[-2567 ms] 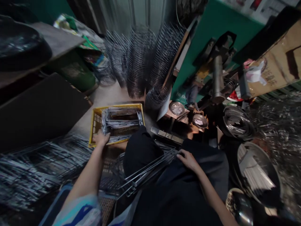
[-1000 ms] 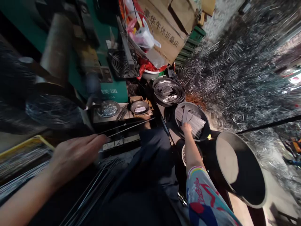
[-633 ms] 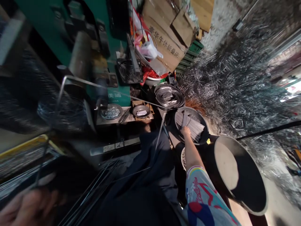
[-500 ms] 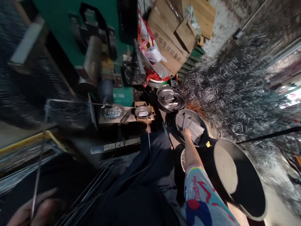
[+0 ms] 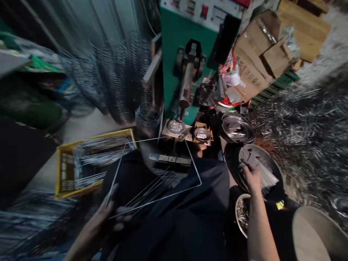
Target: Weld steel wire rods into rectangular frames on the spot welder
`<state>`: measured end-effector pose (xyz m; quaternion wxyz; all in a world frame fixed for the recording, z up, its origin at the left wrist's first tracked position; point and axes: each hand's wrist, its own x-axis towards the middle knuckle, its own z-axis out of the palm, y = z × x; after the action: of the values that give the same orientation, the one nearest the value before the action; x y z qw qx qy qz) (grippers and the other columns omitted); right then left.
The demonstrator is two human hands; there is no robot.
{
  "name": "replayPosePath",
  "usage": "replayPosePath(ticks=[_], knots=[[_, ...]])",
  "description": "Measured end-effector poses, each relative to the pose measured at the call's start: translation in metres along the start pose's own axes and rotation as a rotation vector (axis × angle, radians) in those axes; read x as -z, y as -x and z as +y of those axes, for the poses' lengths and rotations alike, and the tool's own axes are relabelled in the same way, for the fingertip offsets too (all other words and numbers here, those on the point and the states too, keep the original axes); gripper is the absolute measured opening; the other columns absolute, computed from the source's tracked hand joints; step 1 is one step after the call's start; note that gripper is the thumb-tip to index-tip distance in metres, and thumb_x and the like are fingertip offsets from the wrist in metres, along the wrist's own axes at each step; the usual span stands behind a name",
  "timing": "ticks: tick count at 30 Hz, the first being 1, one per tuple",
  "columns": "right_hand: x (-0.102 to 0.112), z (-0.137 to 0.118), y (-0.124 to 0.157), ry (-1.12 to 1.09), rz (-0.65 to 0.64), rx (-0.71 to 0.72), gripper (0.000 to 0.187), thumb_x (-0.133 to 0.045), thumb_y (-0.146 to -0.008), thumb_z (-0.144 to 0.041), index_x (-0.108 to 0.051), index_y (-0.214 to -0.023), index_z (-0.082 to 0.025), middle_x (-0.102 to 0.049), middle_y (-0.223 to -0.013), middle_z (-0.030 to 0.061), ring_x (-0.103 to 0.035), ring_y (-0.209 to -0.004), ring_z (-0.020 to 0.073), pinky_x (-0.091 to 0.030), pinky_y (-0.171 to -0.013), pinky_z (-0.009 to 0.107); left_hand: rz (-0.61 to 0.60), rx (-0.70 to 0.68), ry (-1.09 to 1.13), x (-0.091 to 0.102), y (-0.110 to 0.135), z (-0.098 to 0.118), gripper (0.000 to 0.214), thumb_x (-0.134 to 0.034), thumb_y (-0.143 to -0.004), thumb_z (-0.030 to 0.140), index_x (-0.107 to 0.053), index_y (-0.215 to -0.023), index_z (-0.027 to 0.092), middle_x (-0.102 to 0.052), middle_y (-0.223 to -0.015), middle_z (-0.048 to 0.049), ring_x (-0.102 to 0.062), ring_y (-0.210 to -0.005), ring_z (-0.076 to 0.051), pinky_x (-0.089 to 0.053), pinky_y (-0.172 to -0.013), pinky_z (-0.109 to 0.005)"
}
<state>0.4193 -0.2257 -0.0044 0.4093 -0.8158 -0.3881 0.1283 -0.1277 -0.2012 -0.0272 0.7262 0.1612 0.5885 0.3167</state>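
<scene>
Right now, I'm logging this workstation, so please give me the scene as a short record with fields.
left hand: holds a bent wire frame
right hand: at the thin strips in a round pan; grip unclear
lap: more wires on dark cloth
left side: yellow crate holding wire pieces
ahead: green machine
beside right forearm: bowl of small metal pieces

The wire frame (image 5: 200,184) looks smooth, glossy metal, the trousers (image 5: 212,177) matt cloth, the crate (image 5: 58,170) plastic.
</scene>
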Motion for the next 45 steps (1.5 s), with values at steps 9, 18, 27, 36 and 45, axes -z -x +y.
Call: replayPosePath(ticks=[9, 18, 27, 36, 45], knots=[[0.017, -0.1, 0.054, -0.027, -0.469, 0.26, 0.064, -0.07, -0.083, -0.049, -0.057, -0.14, -0.025, -0.058, -0.141, 0.0075, -0.049, -0.135, 0.0319, -0.039, -0.114, 0.049, -0.139, -0.084, 0.068, -0.018, 0.002, -0.001, 0.11, -0.084, -0.068, 0.045, -0.017, -0.155, 0.043, -0.071, -0.067, -0.001, -0.072, -0.066, -0.026, -0.052, -0.05, -0.026], [-0.033, -0.148, 0.092, 0.241, -0.81, 0.609, 0.067, -0.069, -0.086, -0.038, -0.045, -0.149, -0.031, -0.05, -0.148, 0.0063, -0.043, -0.14, 0.0302, -0.029, -0.119, 0.055, -0.154, -0.082, 0.106, -0.033, 0.01, 0.006, 0.107, -0.085, -0.066, 0.044, -0.023, -0.154, 0.042, -0.068, -0.062, 0.0005, -0.066, -0.054, -0.022, -0.05, -0.048, -0.025], [-0.05, -0.153, 0.095, 0.364, -0.856, 0.699, 0.065, -0.064, -0.087, -0.035, -0.045, -0.148, -0.025, -0.052, -0.146, 0.01, -0.043, -0.14, 0.0289, -0.024, -0.118, 0.059, -0.137, -0.12, 0.127, -0.034, 0.016, 0.015, 0.117, -0.088, -0.061, 0.04, -0.021, -0.156, 0.034, -0.066, -0.057, 0.0006, -0.064, -0.051, -0.023, -0.05, -0.047, -0.027], [-0.057, -0.154, 0.098, 0.437, -0.894, 0.683, 0.062, -0.064, -0.088, -0.036, -0.048, -0.146, -0.022, -0.053, -0.145, 0.0103, -0.044, -0.139, 0.0277, -0.02, -0.12, 0.059, -0.183, -0.145, 0.114, -0.032, 0.013, 0.013, 0.111, -0.085, -0.067, 0.039, -0.02, -0.157, 0.035, -0.068, -0.059, -0.0011, -0.064, -0.052, -0.022, -0.049, -0.047, -0.025], [-0.123, -0.175, 0.134, 0.252, -1.047, 0.814, 0.072, -0.069, -0.086, -0.043, -0.042, -0.149, -0.025, -0.051, -0.148, 0.0083, -0.042, -0.141, 0.0237, -0.016, -0.122, 0.053, -0.358, -0.151, 0.036, -0.062, -0.005, 0.001, 0.107, -0.074, -0.081, 0.043, -0.003, -0.159, 0.027, -0.069, -0.064, -0.0034, -0.067, -0.057, -0.022, -0.051, -0.052, -0.026]])
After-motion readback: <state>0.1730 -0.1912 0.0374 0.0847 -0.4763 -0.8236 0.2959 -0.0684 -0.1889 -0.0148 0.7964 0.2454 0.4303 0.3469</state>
